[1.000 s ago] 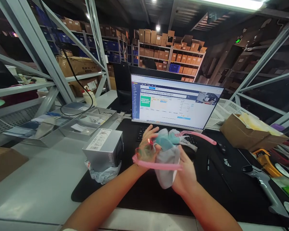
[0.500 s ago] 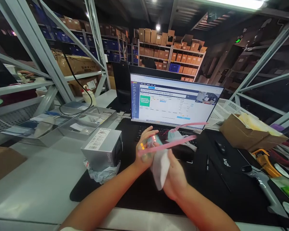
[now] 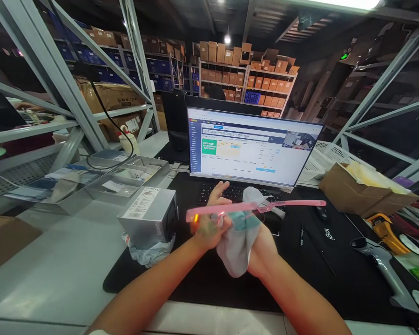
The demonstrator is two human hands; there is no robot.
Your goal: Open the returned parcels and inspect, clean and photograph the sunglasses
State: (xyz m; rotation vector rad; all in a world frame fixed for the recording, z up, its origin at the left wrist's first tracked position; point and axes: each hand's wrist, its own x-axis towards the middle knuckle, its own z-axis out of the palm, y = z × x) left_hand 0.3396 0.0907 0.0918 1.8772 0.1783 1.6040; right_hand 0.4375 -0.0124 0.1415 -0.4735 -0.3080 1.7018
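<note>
The pink glasses [image 3: 223,213] had a thin, glossy, translucent plastic frame; one long straight temple [image 3: 293,204] stuck out to the right, and a lens at the left end glowed orange. They were held above the black desk mat [image 3: 338,274], in front of the keyboard [image 3: 237,191]. The left hand [image 3: 209,223] gripped the frame near the lens, fingers curled around it. The right hand [image 3: 261,246] was closed around a soft, crumpled grey cloth [image 3: 235,249], pressed against the glasses; a teal patch showed where the cloth met the frame. The cloth hid most of the right fingers and the middle of the frame.

Just left of the hands stood a matte grey box [image 3: 150,218] on a wrinkled plastic bag [image 3: 148,253]. Behind the keyboard the monitor [image 3: 251,146] was lit. Further right lay a handheld scanner [image 3: 384,270] and an open cardboard box [image 3: 363,190], well apart from the hands
</note>
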